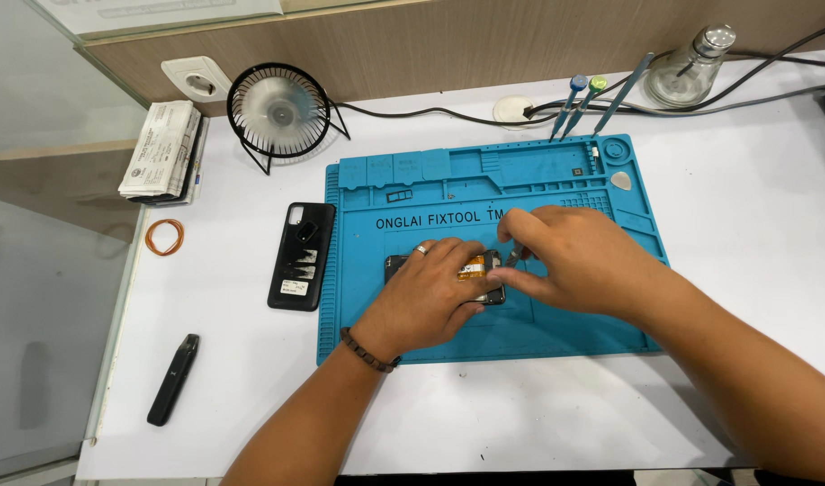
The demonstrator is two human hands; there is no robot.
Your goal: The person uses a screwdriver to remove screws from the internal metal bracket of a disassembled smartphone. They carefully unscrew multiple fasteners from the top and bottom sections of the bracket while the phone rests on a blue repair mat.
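An opened dark phone (484, 270) lies on a blue repair mat (556, 333), its insides showing an orange-yellow part. My left hand (426, 301), with a ring and a bead bracelet, lies flat over the phone and presses it down. My right hand (565, 256) hovers at the phone's right end and pinches thin metal tweezers (511, 256), tips pointing at the phone's inside. Most of the phone is hidden under my hands.
A black phone back cover (302, 256) lies left of the mat. A small black desk fan (280, 110), a stack of papers (163, 151), a rubber band (164, 237) and a black pen-like device (172, 379) sit to the left. Screwdrivers (579, 103), a glass bottle (689, 70) and cables stand behind the mat.
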